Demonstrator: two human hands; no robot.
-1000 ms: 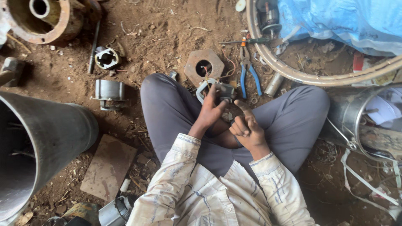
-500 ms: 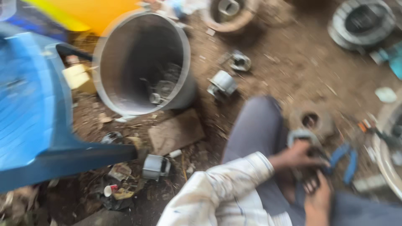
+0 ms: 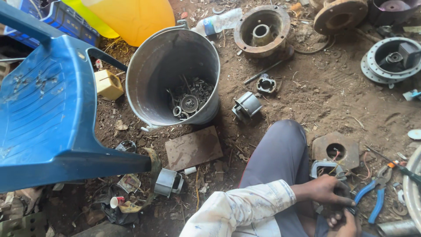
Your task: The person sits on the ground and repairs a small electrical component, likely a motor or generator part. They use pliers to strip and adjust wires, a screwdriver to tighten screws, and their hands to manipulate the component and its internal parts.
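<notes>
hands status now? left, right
Left hand: closed on a small dark metal part.
Right hand: mostly cut off by the frame edge, touching the same part; grip cannot be told.

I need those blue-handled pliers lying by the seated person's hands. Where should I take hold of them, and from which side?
Grip the blue-handled pliers by the two sleeved handles, probably best from the lower end. They lie flat on the dirt, handles spread towards the person and the metal jaws angled up and away, so the handles are the free, padded part. The left hand works close beside them, so come in from the right.
</notes>
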